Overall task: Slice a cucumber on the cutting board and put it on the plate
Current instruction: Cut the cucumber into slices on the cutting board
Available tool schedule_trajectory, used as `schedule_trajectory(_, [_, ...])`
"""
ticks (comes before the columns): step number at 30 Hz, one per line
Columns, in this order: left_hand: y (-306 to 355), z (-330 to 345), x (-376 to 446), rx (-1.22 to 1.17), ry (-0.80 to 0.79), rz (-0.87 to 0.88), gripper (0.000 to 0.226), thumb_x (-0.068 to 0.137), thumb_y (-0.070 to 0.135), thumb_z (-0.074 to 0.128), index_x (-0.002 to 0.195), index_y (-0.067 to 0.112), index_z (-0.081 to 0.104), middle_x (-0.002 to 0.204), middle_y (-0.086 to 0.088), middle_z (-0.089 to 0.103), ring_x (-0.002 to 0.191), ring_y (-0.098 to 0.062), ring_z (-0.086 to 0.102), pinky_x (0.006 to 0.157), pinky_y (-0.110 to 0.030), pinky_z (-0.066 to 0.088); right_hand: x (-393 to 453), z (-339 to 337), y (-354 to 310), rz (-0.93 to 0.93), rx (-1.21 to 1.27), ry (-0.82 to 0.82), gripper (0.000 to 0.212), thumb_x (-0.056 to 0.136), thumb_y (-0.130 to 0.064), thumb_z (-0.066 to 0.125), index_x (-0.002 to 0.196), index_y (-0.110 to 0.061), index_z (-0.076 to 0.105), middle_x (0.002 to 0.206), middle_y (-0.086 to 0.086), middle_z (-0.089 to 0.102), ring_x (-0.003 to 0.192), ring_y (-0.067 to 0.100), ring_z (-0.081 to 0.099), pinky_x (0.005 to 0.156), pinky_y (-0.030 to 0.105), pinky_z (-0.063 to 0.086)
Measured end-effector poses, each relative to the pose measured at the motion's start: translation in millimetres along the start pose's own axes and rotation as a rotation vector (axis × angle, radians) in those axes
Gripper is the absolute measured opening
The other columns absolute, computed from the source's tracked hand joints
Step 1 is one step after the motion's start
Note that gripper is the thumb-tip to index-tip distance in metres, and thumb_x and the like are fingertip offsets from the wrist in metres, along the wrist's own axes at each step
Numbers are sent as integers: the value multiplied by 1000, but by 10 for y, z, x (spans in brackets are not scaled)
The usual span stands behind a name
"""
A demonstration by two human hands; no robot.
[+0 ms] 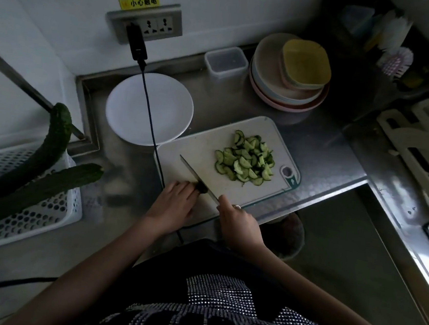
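A white cutting board (pixel 198 157) lies on the steel counter. On its right half sits a heap of cucumber slices (pixel 245 160). My left hand (pixel 174 200) holds down a short dark cucumber end (pixel 201 187) at the board's near edge, fingers curled over it. My right hand (pixel 238 221) grips the handle of a knife (pixel 193 172); the blade runs up-left across the board and meets the cucumber end. A white plate (pixel 135 100) stands empty behind the board, to the left.
A black cable (pixel 150 117) runs from the wall socket over the plate and the board's left edge. A white perforated basket (pixel 42 212) at left holds two whole cucumbers (pixel 49 143). Stacked bowls (pixel 290 74) and a clear container (pixel 226 60) stand behind the board.
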State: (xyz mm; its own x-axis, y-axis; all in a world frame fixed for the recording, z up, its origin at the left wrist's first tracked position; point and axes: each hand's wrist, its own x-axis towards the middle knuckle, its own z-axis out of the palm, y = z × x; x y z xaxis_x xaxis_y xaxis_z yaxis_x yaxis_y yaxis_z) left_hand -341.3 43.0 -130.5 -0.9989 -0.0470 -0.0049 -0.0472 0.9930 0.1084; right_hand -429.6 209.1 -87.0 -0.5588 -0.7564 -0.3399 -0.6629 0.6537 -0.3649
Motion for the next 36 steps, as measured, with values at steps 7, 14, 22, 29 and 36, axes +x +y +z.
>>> schedule_trajectory(7, [4,-4,19,29,-49,0,48,72,25,39,106,3,64,96,-12,60,91,-27,48,78,-37,33,7,24,-17,-4,-16,-29,14,100,-22,38,110,-19,29,96,14,62,82,37,63,57,36,37])
schedule_trajectory(14, [-1,53,18,46,-3,8,49,65,30,55,105,4,49,96,-14,60,91,-28,44,82,-40,31,53,4,-35,67,-1,-103,19,95,-11,38,112,-14,32,97,17,63,89,39,63,62,38,39])
schedule_trajectory(22, [6,94,3,41,-10,-49,44,73,28,38,104,4,58,95,-12,61,89,-27,49,80,-38,32,-79,-94,-20,90,138,-33,11,101,-24,36,104,-14,35,93,21,63,85,41,62,58,37,36])
schedule_trajectory(29, [-4,96,-6,41,28,-37,41,73,24,37,101,4,59,90,-13,61,91,-27,43,79,-38,32,-68,-106,-50,50,106,-50,13,101,-25,35,106,-13,35,94,19,64,85,40,63,59,36,35])
schedule_trajectory(36, [11,96,-11,45,34,-15,43,67,24,61,105,4,54,96,-14,62,95,-28,43,82,-39,30,-42,-76,-43,56,89,-81,11,100,-22,37,105,-13,34,93,20,63,84,40,62,58,37,36])
